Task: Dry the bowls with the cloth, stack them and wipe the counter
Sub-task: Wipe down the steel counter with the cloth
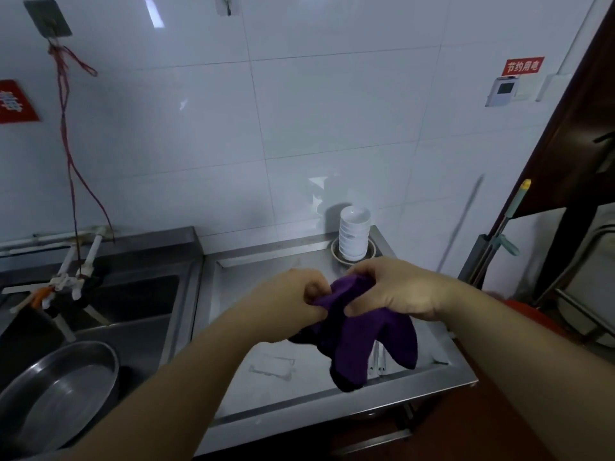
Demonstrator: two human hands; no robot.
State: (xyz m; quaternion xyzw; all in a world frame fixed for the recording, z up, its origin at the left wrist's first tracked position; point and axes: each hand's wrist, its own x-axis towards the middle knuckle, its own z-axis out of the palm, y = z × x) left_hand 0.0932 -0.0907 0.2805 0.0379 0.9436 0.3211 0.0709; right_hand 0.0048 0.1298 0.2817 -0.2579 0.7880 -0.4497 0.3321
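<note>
While both hands grip it above the middle of the steel desk (266,387), the purple cloth (352,341) hangs bunched between them, its loose ends drooping toward the desk's front edge. The left hand (293,297) has its fingers curled round the cloth's left part, and the right hand (396,287) pinches the upper fold with thumb and curled fingers; the two hands sit close together, nearly touching. Whether the cloth's lowest tip touches the desk surface cannot be told.

The white bowls (354,232) stand stacked upright in the desk's far right corner, near the tiled wall, resting on a shallow plate (336,256). They are apart from the hands, just beyond the right one.

Off the desk's left edge lies a sink (139,304), with a round metal basin (63,390) at its near side and a tap assembly (71,277) over its far side. A red string (66,134) hangs down the wall from a hook plate. Past the desk's right edge a mop handle (509,214) leans by a dark wooden frame.
</note>
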